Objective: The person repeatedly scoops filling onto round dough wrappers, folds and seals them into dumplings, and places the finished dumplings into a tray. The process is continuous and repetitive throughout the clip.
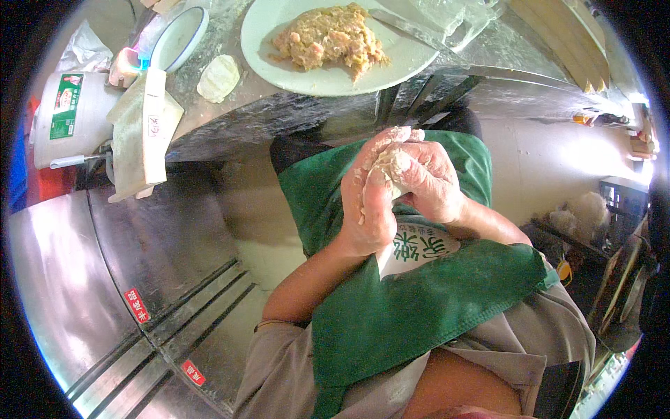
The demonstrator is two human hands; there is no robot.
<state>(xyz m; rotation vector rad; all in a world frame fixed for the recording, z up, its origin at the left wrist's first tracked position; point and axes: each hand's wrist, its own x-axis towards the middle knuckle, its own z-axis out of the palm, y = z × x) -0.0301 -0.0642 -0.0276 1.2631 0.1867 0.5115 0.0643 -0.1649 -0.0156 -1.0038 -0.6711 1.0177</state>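
Note:
My left hand and my right hand are cupped together above my lap, in front of a green apron. Between them is a piece of pale dough, mostly hidden by palms and fingers. Both thumbs press against its top, and flour or wet dough coats the fingers. Beyond the hands, at the worktop's near edge, stands a large white plate with a mound of minced filling. A flat metal blade rests across the plate's right side. Left of the plate lies a rounded, floured dough piece.
Beside that dough are a blue-rimmed white dish, tilted, and a white bucket. A pale box-like piece juts past the worktop edge. Clear plastic lies at the back right. Stainless steel cabinet doors stand on my left.

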